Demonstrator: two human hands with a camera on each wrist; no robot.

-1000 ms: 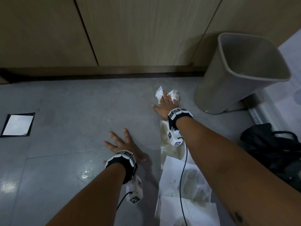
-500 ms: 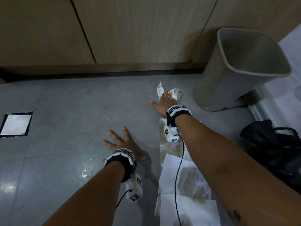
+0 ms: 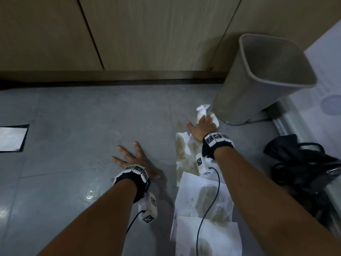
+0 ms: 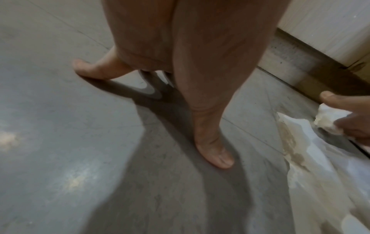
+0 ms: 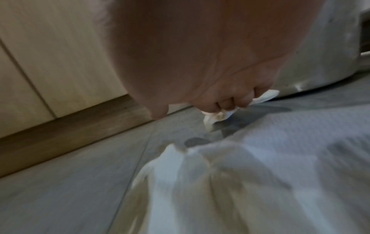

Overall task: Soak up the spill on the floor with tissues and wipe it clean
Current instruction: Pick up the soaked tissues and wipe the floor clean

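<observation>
My left hand [image 3: 132,157] lies flat on the grey floor with fingers spread, holding nothing; the left wrist view shows its thumb [image 4: 216,156] pressed down. My right hand [image 3: 202,127] reaches forward and grips a crumpled white tissue [image 3: 203,110] against the floor, right beside the bin's base. In the right wrist view its fingers [image 5: 224,104] curl round the crumpled tissue [image 5: 215,118]. Behind that hand, three flat tissues with brown stains lie in a row: one [image 3: 185,154], a second [image 3: 201,196], a third [image 3: 217,239].
A grey waste bin [image 3: 258,93] stands at the far right against wooden cabinet doors [image 3: 147,34]. A black bag [image 3: 302,163] lies to the right. A square floor plate [image 3: 11,137] sits at the far left. A wet glint [image 3: 89,194] shows near my left wrist.
My right hand has slid the crumpled tissue to the right, up close to the bin's base. The left hand has stayed flat in place.
</observation>
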